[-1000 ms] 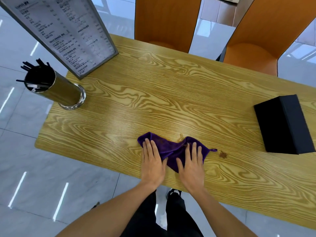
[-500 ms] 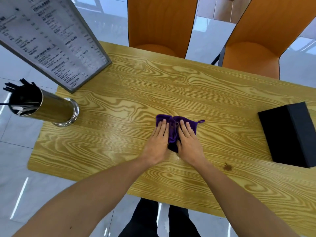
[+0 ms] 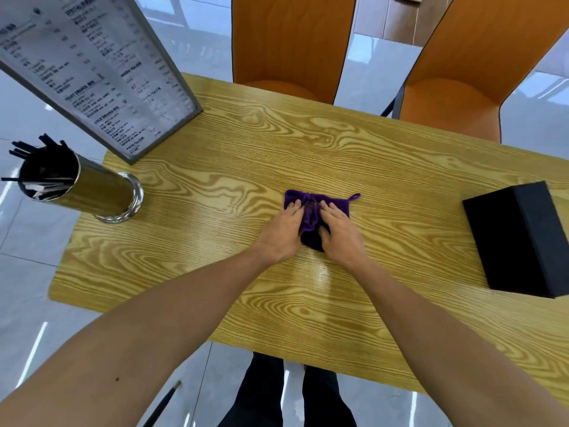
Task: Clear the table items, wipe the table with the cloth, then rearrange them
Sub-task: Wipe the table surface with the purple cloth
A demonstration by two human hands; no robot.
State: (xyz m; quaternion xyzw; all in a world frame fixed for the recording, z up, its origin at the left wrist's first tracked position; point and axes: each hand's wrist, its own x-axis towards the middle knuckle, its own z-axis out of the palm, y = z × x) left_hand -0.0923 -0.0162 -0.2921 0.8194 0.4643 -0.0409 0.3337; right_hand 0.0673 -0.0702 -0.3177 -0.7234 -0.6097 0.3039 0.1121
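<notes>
Both hands flat on the cloth (image 3: 311, 211) at mid-desk (image 3: 234, 272). Left hand (image 3: 281, 232) and right hand (image 3: 340, 234) lie side by side, fingers straight and pressing down; nothing gripped. Cloth purple, bunched up between and under the palms, loop tag sticking out at its right corner. Menu stand (image 3: 101, 72) upright at the far left corner. Metal cup (image 3: 92, 192) of black straws just beside it. Black box (image 3: 523, 238) at the right edge, well apart from the cloth. Two orange chairs (image 3: 292, 41) across the desk
</notes>
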